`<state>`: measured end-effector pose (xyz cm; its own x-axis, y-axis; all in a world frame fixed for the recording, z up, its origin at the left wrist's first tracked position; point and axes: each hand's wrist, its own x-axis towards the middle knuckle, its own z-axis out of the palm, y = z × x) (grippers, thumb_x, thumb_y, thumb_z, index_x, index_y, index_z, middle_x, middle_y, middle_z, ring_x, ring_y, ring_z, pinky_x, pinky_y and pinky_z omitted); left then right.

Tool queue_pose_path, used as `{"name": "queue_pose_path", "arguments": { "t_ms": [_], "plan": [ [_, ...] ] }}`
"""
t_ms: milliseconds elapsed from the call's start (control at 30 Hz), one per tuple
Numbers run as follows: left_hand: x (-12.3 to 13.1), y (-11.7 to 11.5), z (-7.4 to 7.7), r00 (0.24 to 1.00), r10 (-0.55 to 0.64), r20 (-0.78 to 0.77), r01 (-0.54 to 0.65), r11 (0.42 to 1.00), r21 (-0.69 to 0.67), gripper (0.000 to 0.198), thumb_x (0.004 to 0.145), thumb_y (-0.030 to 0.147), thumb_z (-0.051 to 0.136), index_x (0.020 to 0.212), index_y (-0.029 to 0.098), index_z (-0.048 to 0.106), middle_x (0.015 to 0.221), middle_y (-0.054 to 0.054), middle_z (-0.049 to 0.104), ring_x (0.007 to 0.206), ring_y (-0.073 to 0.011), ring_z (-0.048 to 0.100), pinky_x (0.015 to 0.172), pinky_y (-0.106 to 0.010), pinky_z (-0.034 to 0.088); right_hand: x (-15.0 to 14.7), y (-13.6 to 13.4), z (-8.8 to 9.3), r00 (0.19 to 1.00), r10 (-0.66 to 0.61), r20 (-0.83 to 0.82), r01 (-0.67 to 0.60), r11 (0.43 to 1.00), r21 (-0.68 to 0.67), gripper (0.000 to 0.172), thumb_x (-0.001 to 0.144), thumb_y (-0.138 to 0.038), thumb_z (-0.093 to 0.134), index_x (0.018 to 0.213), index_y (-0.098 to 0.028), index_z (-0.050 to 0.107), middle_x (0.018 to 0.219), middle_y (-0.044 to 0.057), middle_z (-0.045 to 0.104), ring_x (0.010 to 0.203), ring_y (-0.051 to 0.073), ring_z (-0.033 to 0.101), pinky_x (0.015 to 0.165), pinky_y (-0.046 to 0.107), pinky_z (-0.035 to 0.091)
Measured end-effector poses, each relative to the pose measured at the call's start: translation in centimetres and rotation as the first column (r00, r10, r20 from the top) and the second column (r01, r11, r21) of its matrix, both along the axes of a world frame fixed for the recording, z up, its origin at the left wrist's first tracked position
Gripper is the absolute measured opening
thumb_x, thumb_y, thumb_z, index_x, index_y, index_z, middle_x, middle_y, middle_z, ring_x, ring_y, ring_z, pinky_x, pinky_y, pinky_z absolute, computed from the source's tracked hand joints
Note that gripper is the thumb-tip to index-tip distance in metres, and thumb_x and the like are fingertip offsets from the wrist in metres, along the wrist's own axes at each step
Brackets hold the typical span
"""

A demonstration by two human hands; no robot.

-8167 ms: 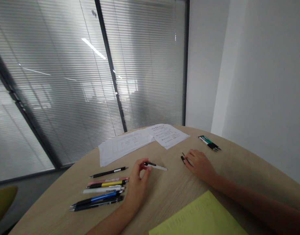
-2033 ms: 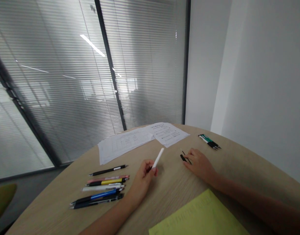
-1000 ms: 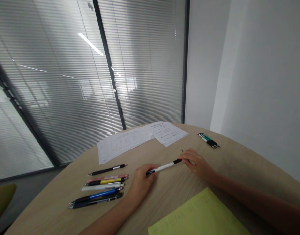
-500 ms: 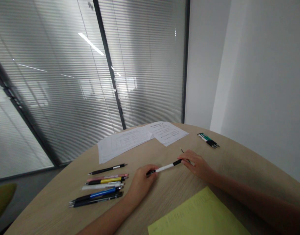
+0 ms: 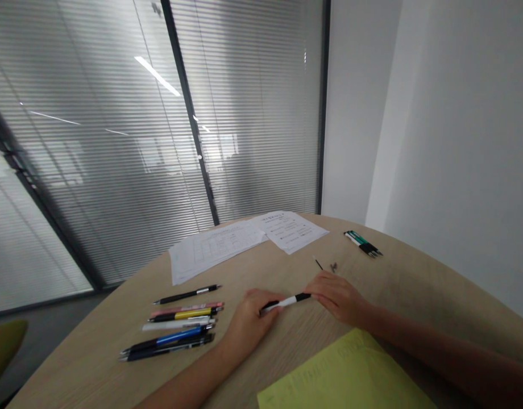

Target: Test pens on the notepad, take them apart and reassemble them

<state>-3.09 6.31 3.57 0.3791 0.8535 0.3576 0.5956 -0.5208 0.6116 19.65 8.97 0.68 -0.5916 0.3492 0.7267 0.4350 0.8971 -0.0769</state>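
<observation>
A white pen with black ends (image 5: 286, 301) lies level between my two hands, just above the wooden table (image 5: 406, 284). My left hand (image 5: 250, 321) pinches its left end. My right hand (image 5: 337, 296) grips the black piece at its right end. A thin dark refill (image 5: 318, 263) and a small metal spring (image 5: 333, 266) rest on the table beyond my right hand.
A row of several pens (image 5: 176, 328) lies left of my left hand. Two printed sheets (image 5: 244, 237) sit at the far side by the blinds. A green-and-black pen bundle (image 5: 364, 243) is at the right. A yellow pad (image 5: 351, 378) covers the near edge.
Both hands with the pen have come nearer to me. My right hand has moved off the spot where the refill and spring now lie uncovered.
</observation>
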Motion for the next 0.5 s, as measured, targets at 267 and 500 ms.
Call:
{"name": "queue_pose_path", "arguments": {
  "t_ms": [267, 500],
  "plan": [
    [0.1, 0.1, -0.3, 0.999, -0.026, -0.038, 0.025, 0.999, -0.034, 0.021, 0.07, 0.023, 0.052, 0.084, 0.023, 0.067, 0.081, -0.003, 0.067, 0.079, -0.0205, 0.056, 0.078, -0.029, 0.039, 0.1, 0.2, -0.2, 0.992, -0.121, -0.022, 0.121, 0.993, 0.006, 0.019, 0.084, -0.018, 0.041, 0.095, -0.02, 0.057, 0.08, 0.004, 0.064, 0.076, 0.014, 0.055, 0.071, 0.028, 0.045],
    [0.0, 0.6, 0.0, 0.987, 0.118, 0.106, -0.106, 0.988, -0.114, 0.021, 0.072, 0.027, 0.049, 0.082, 0.021, 0.066, 0.084, -0.002, 0.068, 0.079, -0.0204, 0.059, 0.075, -0.027, 0.043, 1.8, 1.9, -0.3, 0.764, -0.627, 0.15, 0.625, 0.778, 0.07, 0.019, 0.081, -0.023, 0.043, 0.073, -0.019, 0.06, 0.076, 0.007, 0.059, 0.074, 0.017, 0.054, 0.067, 0.029, 0.043]
  ]
}}
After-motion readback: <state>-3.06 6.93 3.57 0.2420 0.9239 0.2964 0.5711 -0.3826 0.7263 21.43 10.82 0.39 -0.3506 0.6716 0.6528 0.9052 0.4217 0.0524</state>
